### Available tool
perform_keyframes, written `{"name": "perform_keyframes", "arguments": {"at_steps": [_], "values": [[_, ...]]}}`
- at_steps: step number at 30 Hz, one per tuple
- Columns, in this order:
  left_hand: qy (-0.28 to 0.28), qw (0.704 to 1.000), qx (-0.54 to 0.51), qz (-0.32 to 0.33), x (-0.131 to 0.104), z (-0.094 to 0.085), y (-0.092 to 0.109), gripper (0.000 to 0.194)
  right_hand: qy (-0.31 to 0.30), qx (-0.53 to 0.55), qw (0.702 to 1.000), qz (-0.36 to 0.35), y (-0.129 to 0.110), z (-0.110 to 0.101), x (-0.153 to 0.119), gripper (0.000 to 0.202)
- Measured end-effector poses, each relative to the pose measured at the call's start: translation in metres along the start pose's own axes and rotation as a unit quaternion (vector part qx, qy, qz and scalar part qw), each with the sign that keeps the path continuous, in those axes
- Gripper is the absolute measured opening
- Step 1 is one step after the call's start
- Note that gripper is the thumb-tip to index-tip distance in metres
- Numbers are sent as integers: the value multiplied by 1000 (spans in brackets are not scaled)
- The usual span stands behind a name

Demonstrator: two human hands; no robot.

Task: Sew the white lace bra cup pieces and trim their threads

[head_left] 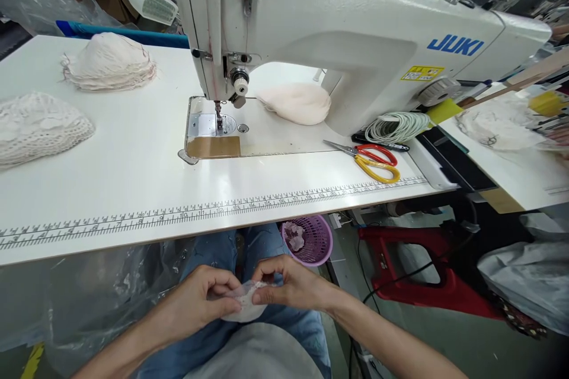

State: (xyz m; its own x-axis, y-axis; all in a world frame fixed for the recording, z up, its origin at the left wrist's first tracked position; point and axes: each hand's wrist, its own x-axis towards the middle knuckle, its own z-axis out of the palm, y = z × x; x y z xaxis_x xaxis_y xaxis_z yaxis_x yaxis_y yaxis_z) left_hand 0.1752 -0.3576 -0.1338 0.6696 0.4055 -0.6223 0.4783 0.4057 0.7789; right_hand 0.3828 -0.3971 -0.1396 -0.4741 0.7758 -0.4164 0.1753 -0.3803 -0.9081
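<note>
Over my lap, my left hand (204,300) pinches the left side of a small white fabric piece (246,307). The fingers of my right hand (288,284) are closed on its right side. Part of the cloth looks sheer and part lacy. Beyond the table edge stands a white sewing machine (338,18), its needle and presser foot (219,118) over the metal plate. A pale fabric cup (297,103) lies under the machine arm. Two stacks of white fabric, one lacy (42,127) and one with loose threads (109,62), rest on the left of the table.
Scissors (376,163) with red and yellow handles lie beside a coil of pale cord (395,128). A printed ruler (195,213) runs along the table's front edge. Below are a purple basket (320,241) and a red stool (444,299). Plastic sheeting (89,290) hangs at left.
</note>
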Motion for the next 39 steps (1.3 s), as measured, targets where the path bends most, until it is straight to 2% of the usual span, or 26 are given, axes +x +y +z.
{"name": "perform_keyframes", "arguments": {"at_steps": [5, 17, 22, 33, 39], "values": [[-20, 1000, 7, 0, -4, -1, -1, 24, -5, 18, 1000, -4, 3, 1, 1, 39], [-39, 999, -30, 3, -4, -2, -2, 22, 17, 22, 1000, 4, 5, 9, 5, 41], [15, 1000, -7, -5, 1, 5, -2, 17, 31, 22, 999, 11, 6, 11, 5, 41], [-9, 1000, 7, -11, -3, 3, -4, 20, -16, 23, 999, -22, 5, 3, -3, 38], [-6, 1000, 28, -11, -2, 4, -3, 19, -35, 10, 999, -13, 8, 5, -3, 39]]}}
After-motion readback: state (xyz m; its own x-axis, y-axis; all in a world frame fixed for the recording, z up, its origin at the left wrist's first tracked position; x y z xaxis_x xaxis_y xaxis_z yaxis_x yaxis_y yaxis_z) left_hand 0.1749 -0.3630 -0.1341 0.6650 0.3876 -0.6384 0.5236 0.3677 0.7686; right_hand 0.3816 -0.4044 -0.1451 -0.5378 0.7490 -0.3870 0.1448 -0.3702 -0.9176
